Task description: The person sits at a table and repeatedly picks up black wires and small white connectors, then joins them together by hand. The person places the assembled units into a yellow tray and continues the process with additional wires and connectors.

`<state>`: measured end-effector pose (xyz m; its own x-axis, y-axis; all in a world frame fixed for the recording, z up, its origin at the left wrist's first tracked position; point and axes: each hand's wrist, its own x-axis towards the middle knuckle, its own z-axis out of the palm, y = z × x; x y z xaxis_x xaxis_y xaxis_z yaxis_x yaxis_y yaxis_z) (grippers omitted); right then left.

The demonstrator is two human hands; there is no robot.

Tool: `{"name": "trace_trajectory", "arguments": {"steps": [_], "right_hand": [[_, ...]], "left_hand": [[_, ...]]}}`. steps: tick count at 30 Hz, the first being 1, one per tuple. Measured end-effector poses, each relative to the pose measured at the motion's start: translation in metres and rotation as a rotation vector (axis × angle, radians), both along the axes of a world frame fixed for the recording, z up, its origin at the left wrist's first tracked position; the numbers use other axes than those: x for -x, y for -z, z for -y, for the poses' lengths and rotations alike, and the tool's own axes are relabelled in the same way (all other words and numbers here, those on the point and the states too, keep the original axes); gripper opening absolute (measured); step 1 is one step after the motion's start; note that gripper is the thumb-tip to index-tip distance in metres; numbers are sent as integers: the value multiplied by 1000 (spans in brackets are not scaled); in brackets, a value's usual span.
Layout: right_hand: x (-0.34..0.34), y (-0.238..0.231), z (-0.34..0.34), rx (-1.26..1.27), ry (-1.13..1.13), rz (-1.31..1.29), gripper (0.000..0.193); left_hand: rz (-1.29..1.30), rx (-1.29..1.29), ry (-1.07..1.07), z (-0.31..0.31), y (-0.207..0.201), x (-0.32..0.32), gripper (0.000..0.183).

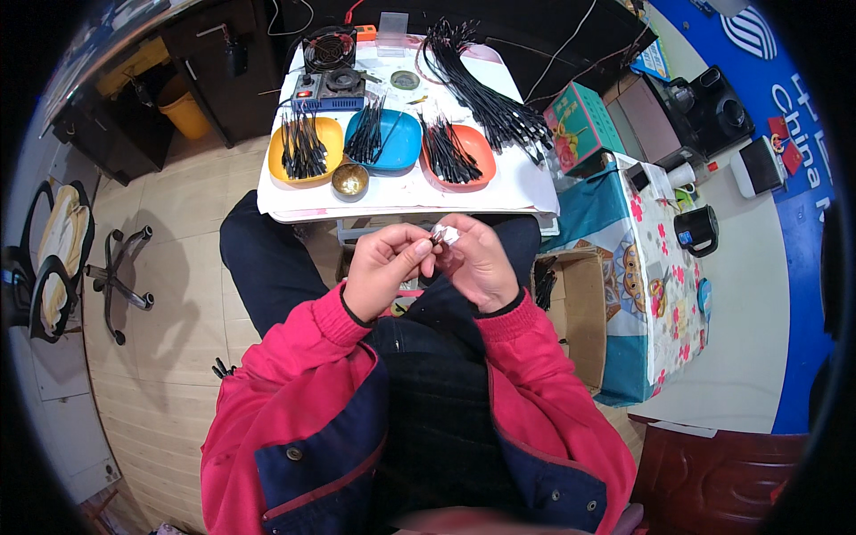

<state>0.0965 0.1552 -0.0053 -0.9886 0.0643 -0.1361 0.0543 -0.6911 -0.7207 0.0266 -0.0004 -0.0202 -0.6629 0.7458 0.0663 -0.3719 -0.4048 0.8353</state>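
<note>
My left hand [390, 265] and my right hand [477, 267] meet over my lap, just in front of the white table [410, 201]. Between the right thumb and fingers is a small crumpled white piece [447, 234], perhaps tissue or paper. The left hand's fingers are pinched closed against it, around something small and dark that is mostly hidden. Nearest on the table stand a small brass-coloured bowl [350, 182], a yellow tray [294, 175], a blue tray [408, 147] and an orange-red tray [482, 160]. Short black cables [301, 150] lie bunched in each tray.
Behind the trays stand a blue-grey device with knobs [330, 92] and a black fan [329, 51]. A long bundle of black cables [489, 94] crosses the table's right side. On my right are an open cardboard box [580, 312] and a flowered tablecloth [655, 285] with a black mug [696, 230].
</note>
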Motion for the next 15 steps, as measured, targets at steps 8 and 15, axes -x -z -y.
{"name": "trace_trajectory", "arguments": {"steps": [8, 15], "right_hand": [[-3, 8, 2, -145, 76, -94, 17], [3, 15, -11, -82, -28, 32, 17]], "left_hand": [[164, -49, 212, 4, 1, 9, 16], [140, 8, 223, -1, 12, 13, 18]]}}
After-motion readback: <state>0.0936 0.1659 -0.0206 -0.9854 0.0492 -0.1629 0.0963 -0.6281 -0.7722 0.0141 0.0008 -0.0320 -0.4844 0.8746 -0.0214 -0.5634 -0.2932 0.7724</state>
